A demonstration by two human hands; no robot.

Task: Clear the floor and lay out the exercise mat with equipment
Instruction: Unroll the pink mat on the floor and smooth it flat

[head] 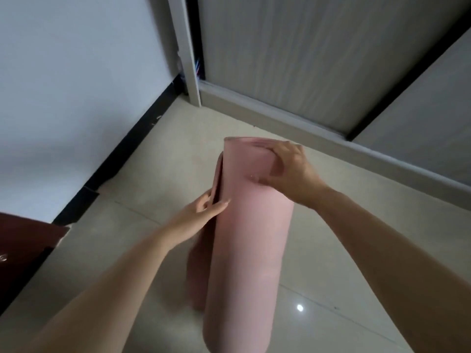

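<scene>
While the pink mat [249, 238] stands rolled on the floor [331, 289], right hand [288, 169] grips its top rim, left hand [201, 215] pinches the loose edge; soft, light foam, likely floppy once unrolled.

Matt, smooth pink foam mat [249, 238]; glossy tiled floor [331, 289]; woodgrain doors [293, 54].

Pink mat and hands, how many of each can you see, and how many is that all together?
Pink rolled mat: 1
Hands: 2, the left hand and the right hand, both on the mat
Total: 3
</scene>
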